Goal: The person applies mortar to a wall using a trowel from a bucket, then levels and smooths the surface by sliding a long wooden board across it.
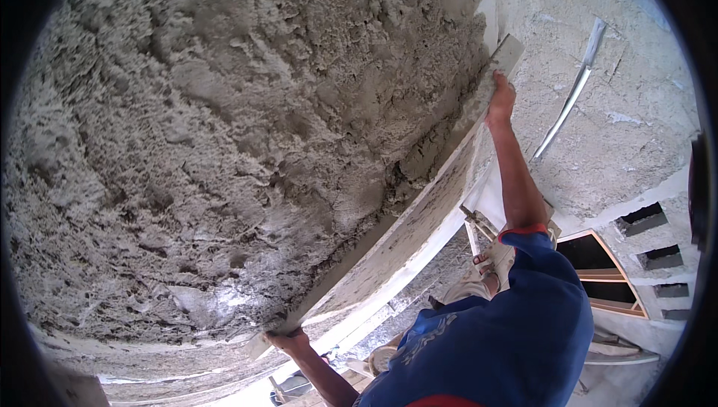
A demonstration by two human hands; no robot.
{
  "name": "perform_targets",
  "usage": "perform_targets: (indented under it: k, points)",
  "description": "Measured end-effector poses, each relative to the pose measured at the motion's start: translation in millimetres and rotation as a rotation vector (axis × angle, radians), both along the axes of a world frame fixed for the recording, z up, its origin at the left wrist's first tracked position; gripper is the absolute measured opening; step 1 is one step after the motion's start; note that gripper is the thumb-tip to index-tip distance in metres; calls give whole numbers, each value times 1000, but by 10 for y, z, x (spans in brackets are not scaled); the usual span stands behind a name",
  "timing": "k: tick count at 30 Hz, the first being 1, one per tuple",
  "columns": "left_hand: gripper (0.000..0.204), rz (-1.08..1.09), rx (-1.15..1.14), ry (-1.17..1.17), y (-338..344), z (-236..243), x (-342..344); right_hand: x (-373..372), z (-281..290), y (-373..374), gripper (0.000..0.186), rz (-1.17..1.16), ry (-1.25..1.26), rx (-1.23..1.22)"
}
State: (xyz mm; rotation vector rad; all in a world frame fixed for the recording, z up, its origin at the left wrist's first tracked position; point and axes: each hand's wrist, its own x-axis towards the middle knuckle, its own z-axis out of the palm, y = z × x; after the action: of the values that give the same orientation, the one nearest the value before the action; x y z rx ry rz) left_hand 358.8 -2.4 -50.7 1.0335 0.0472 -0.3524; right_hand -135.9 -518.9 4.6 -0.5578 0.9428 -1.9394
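A long, flat straightedge (508,55) runs diagonally along the lower edge of a broad area of rough, wet grey plaster (247,130). My left hand (290,341) grips it near its lower left end, fingers wrapped round the edge. Near the upper right end, my right hand (501,100) is closed on the same straightedge, with the arm stretched out. Plaster is smeared on the tool. Along its middle, a dark, uneven gap or ridge shows in the plaster.
A bent metal strip (576,100) lies against the rough wall at right. Below it are a brown wooden frame (604,272) and several dark rectangular openings. My sandalled foot (488,272) is beside wooden pieces (479,221). A round pale container (381,360) appears low, left of my shirt.
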Motion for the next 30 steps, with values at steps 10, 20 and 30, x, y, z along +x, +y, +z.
perform_targets:
  k: [10, 20, 30]
  points:
    - [56, 167, 247, 24, 897, -637, 1258, 1032, -347, 1159, 72, -46, 187, 92]
    - [39, -88, -103, -34, -191, 27, -71, -89, 905, -2, 39, -162, 390, -137]
    - [45, -100, -124, 91, -93, 300, -129, 59, 820, 135, 42, -50, 130, -108]
